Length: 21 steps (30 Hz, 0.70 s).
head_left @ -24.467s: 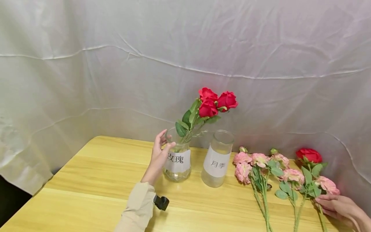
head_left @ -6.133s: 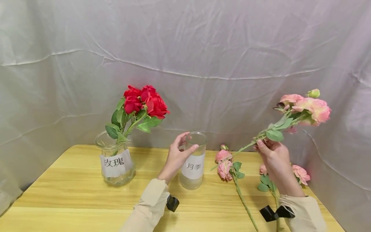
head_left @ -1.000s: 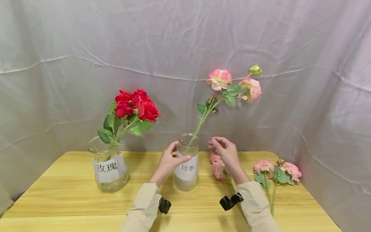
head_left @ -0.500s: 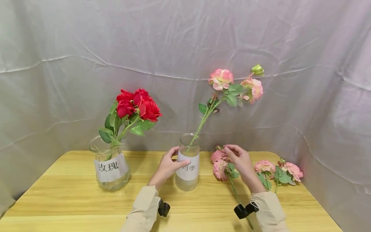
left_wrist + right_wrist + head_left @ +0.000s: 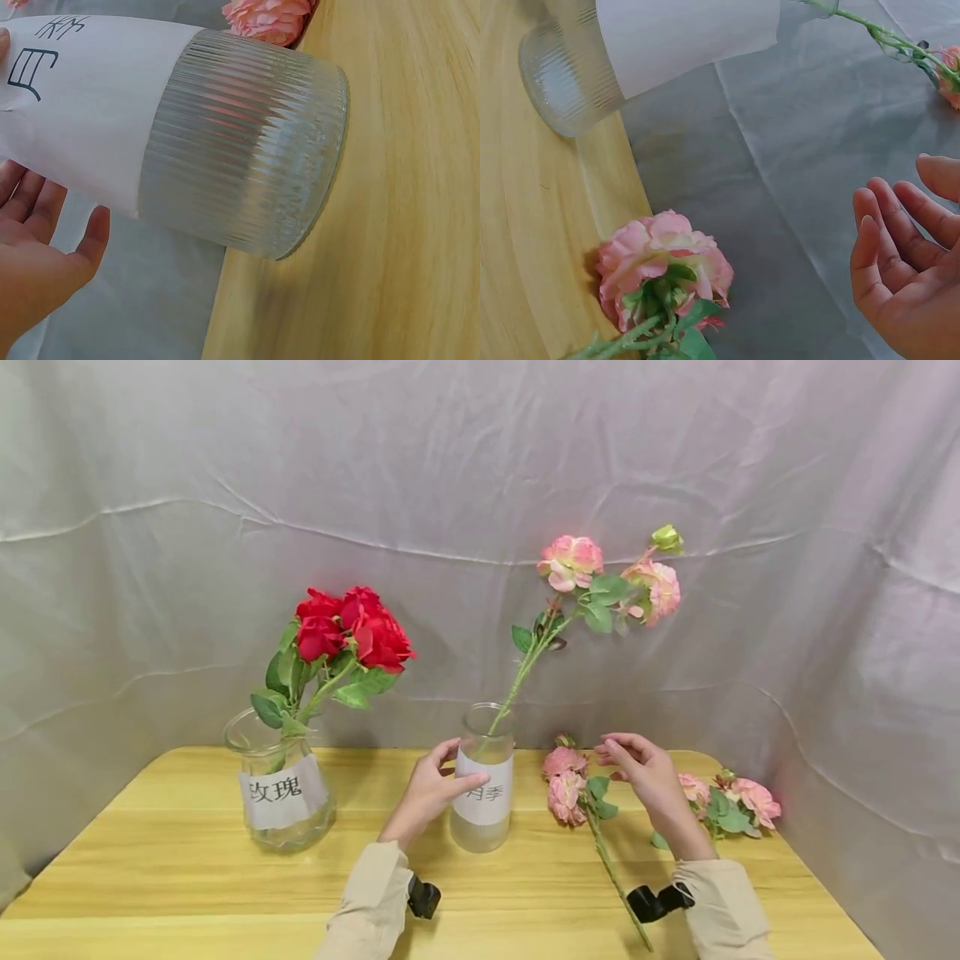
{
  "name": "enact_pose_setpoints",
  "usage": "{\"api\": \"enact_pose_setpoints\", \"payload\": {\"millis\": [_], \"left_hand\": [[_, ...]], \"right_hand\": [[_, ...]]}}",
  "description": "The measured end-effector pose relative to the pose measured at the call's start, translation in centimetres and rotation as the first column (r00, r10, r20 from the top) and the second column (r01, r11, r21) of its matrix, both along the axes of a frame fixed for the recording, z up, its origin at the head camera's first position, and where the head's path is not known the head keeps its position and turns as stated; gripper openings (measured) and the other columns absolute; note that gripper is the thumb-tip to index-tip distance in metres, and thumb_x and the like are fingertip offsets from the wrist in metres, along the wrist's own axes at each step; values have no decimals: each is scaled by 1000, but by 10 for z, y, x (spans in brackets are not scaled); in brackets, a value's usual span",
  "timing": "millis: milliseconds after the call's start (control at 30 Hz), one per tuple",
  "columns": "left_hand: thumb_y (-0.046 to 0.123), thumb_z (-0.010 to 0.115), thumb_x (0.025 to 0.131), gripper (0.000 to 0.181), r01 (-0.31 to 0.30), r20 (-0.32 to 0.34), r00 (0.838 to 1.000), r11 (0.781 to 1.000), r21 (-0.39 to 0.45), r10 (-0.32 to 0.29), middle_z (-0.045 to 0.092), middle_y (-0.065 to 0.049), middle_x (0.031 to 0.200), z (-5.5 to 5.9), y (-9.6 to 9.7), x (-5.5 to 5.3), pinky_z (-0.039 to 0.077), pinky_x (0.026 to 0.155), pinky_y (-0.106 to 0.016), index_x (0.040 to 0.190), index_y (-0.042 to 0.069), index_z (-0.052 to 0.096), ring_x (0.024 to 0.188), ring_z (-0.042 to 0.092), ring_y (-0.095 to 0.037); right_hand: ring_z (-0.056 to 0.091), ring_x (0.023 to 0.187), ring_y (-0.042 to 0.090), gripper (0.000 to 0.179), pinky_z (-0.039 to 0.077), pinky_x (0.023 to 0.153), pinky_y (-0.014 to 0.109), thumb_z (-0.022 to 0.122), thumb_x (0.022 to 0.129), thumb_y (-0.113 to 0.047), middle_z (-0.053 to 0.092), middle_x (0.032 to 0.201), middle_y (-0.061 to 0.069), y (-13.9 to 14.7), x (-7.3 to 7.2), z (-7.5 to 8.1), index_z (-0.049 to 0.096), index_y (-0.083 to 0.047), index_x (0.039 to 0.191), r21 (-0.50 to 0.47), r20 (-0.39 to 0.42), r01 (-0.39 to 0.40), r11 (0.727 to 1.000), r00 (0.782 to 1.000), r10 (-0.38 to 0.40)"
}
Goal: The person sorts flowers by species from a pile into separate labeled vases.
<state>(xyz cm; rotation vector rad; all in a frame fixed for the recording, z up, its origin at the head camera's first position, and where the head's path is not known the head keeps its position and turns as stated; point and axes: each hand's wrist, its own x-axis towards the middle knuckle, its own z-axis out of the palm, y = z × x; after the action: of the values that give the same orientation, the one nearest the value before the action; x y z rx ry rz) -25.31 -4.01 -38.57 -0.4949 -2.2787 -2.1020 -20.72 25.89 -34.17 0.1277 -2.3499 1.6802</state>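
My left hand [image 5: 431, 789] holds the ribbed glass vase [image 5: 480, 837] around its white label, thumb in front and fingers behind. The left wrist view shows the vase's ribbed base [image 5: 247, 142] close up, standing on the wood. A pink artificial flower [image 5: 572, 562] with two blooms and a green bud leans right out of that vase, its stem inside. My right hand [image 5: 656, 781] is in the air with loosely bent fingers and holds nothing. Left of it, another pink flower stem [image 5: 566, 797] lies on the table; its bloom [image 5: 664, 266] is large in the right wrist view.
A wider glass vase [image 5: 296, 839] with a label holds several red roses [image 5: 352, 628] on the left. More pink flowers [image 5: 753, 802] lie at the right, partly behind my right forearm. Grey cloth [image 5: 480, 468] hangs behind the wooden table [image 5: 187, 877].
Earlier, my right hand carried the pink flower that now stands in the ribbed vase. Over the last second that hand moves right, past the lying stem. My left hand slides slightly down the vase.
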Motion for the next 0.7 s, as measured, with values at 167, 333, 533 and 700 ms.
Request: {"api": "enact_pose_setpoints", "payload": {"millis": [167, 333, 533, 700], "left_hand": [[16, 79, 80, 65, -3, 5, 1000, 1000, 16, 3, 55, -18, 130, -2, 0, 0, 45, 94, -49, 136, 1, 50, 114, 55, -37], [15, 80, 79, 64, -6, 13, 1000, 1000, 25, 6, 55, -19, 129, -5, 1, -1, 48, 90, -46, 135, 1, 51, 106, 59, -34], [14, 80, 79, 64, -12, 16, 1000, 999, 31, 12, 55, -17, 128, -5, 2, -2, 49, 88, -45, 135, 2, 51, 103, 60, -32], [14, 79, 80, 65, -14, 15, 1000, 999, 31, 14, 54, -17, 130, -4, 2, -2, 48, 90, -46, 136, 1, 50, 105, 60, -34]], "right_hand": [[63, 94, 12, 45, 52, 78, 28, 53, 100, -30, 68, 103, -3, 6, 4, 1, 52, 6, 127, -16, -1, 3, 1000, 1000, -3], [63, 92, 8, 44, 52, 77, 25, 54, 99, -30, 67, 98, -13, 16, 10, -3, 52, 5, 126, -30, -1, 33, 999, 999, -33], [64, 90, 7, 35, 52, 71, 22, 55, 99, -30, 67, 96, -15, 32, 16, -10, 58, -3, 121, -35, -22, 51, 998, 998, -52], [64, 85, 9, 18, 53, 66, 23, 56, 98, -22, 69, 94, -10, 45, 21, -15, 63, -10, 110, -132, -48, 37, 991, 998, -43]]}}
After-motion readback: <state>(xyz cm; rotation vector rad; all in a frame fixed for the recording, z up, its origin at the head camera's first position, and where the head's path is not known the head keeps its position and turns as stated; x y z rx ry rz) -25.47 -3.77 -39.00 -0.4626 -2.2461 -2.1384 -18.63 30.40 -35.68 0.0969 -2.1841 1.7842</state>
